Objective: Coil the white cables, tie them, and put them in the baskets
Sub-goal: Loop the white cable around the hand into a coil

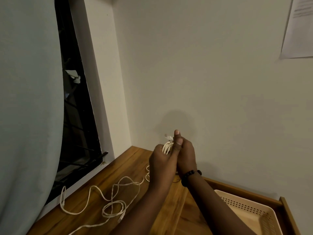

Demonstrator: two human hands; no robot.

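While both hands are raised above the back corner of the desk (128,165), they hold a small coiled bundle of white cable (167,147) between them. Left hand (162,162) has its fingers curled round the lower part of the coil; right hand (185,155) pinches the top, thumb up, with what looks like a white tie or connector end (168,136) sticking out above the coil, too small to tell which. Black bead bracelet (190,175) on the right wrist.

Desk is warm brown wood with visible plank seams, pushed into the corner of the room. Loose white cable (111,197) lies in tangled loops on the left half of the desk, running from near the left edge toward the hands; one plug end rests near the front by the loops. At the right end of the desk a beige perforated basket (250,209) sits inside a wooden tray frame (284,206), near the right forearm.

Room: plain off-white walls meeting in the corner behind the desk, dim lighting. Dark window (76,116) with bars along the desk's left edge, pale curtain (28,99) covering its left part. Sheet of paper (299,28) stuck on the wall top right, print unreadable.
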